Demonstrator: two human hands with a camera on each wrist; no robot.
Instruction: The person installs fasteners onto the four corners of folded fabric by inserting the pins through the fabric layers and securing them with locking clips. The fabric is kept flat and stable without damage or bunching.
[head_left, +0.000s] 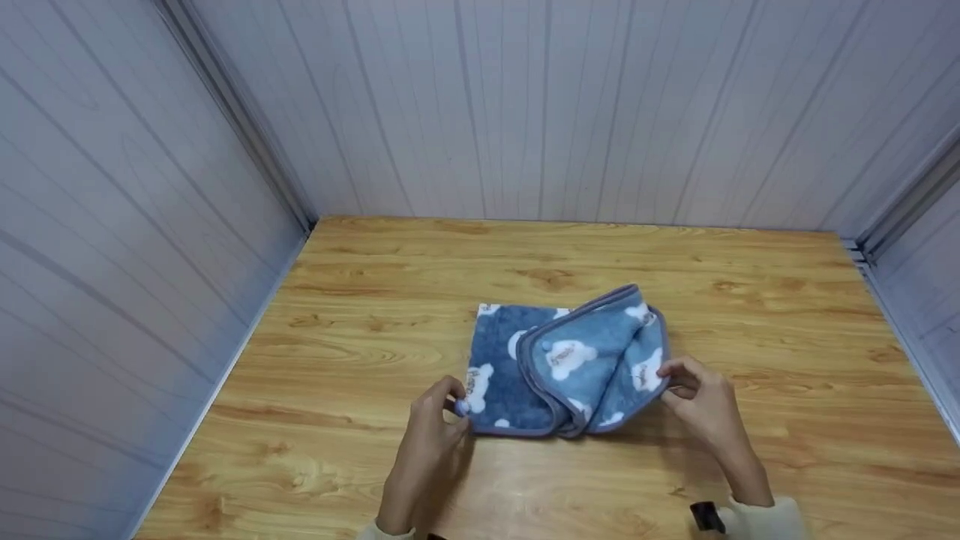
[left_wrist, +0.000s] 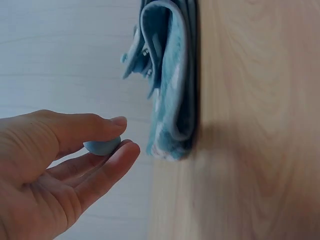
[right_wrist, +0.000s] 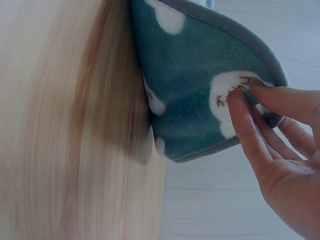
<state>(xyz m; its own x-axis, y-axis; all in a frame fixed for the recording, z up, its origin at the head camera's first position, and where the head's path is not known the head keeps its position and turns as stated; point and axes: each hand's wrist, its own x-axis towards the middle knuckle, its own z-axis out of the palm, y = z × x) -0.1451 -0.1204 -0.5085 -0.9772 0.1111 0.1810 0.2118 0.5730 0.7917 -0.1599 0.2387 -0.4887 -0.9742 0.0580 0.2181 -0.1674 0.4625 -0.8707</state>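
A blue fleece blanket (head_left: 510, 379) with white bear prints and grey edging lies folded on the table, its right part turned back in loose layers. At the near left corner, my left hand (head_left: 435, 420) pinches a small round light-blue piece (left_wrist: 102, 147) between thumb and fingers. My right hand (head_left: 701, 401) pinches the blanket's right edge, lifting that side off the table. A teal bit (right_wrist: 251, 97) shows between the right fingertips in the right wrist view. A small blue round button (head_left: 546, 346) shows on the turned-back layer.
The wood-grain table (head_left: 360, 330) is bordered by a pale panelled wall (head_left: 502, 112) at the back and another side wall (head_left: 112, 247) on the left. A third panel (head_left: 926, 255) stands on the right. A dark strap-like piece (head_left: 706, 517) is by the right sleeve.
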